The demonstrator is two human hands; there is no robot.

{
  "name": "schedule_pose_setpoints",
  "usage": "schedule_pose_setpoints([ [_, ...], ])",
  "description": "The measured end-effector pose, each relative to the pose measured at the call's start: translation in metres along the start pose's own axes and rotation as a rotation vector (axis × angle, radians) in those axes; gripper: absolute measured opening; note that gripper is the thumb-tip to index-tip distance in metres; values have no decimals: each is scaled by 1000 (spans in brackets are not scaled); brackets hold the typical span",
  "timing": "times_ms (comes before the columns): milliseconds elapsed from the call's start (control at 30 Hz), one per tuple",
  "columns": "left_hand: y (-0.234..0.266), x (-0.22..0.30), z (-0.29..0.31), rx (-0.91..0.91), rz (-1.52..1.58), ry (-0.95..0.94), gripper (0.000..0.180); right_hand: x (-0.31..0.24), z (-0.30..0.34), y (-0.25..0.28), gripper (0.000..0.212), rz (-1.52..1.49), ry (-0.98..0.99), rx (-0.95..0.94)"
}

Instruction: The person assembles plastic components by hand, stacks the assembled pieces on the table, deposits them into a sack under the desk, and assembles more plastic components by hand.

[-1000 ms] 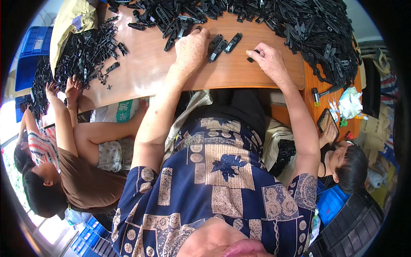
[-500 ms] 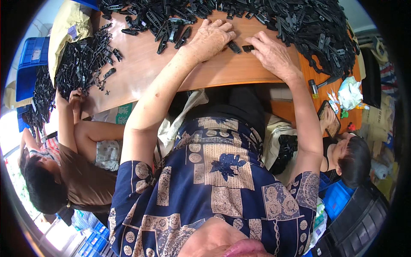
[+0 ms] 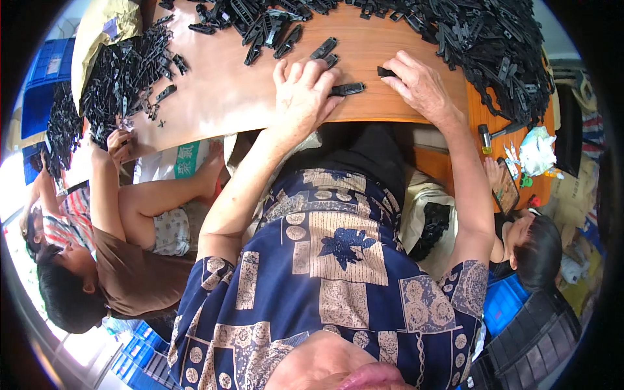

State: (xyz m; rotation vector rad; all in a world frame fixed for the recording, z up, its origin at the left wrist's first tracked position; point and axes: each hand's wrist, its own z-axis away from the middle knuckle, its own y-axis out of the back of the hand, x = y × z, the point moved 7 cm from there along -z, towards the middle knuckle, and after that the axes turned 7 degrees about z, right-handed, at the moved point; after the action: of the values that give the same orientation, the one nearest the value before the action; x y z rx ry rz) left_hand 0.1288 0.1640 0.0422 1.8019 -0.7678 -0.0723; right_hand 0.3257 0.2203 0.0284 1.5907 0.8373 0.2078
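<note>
My left hand (image 3: 300,94) is low over the brown tabletop with its fingers curled. Between its thumb and index finger sits a slim black plastic part (image 3: 349,89), its end sticking out to the right. Just beyond those fingertips, another long black part (image 3: 324,48) lies on the table, and a shorter black piece (image 3: 332,60) touches or nearly touches them. To the right, my right hand (image 3: 419,84) pinches a small black piece (image 3: 387,71) between thumb and fingers. That piece is mostly covered, so its shape is unclear.
Heaps of black plastic parts line the far side (image 3: 266,23), the far right (image 3: 494,58) and the left (image 3: 123,78) of the table (image 3: 214,84). A small bottle (image 3: 485,139) and crumpled plastic (image 3: 537,151) lie at right. One person sits right, holding a phone (image 3: 506,188); others sit left.
My left hand has drawn back toward me, and the slim black part now shows at its thumb. Parts it had covered are visible beyond it. My right hand still pinches its small piece.
</note>
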Motion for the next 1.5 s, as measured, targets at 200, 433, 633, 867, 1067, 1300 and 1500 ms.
schedule_pose_setpoints([
  [200,-7,-26,21,110,131,108,31,-41,-13,9,19,-64,131,-72],
  [433,-5,-25,18,129,211,94,23,-56,-17,1,18,75,245,-188],
  [633,-7,-29,20,80,285,93,24,-63,-19,-4,19,27,163,-195],
  [867,-12,-35,21,83,260,149,27,-56,-26,-15,23,-85,59,-199],
  [1067,-10,-30,20,133,202,55,32,53,-45,41,21,545,-191,181],
  [1300,-20,-63,14,215,246,294,31,73,-63,5,7,722,-88,353],
  [1500,-20,-61,-4,75,102,113,19,66,-48,1,18,504,-278,221],
])
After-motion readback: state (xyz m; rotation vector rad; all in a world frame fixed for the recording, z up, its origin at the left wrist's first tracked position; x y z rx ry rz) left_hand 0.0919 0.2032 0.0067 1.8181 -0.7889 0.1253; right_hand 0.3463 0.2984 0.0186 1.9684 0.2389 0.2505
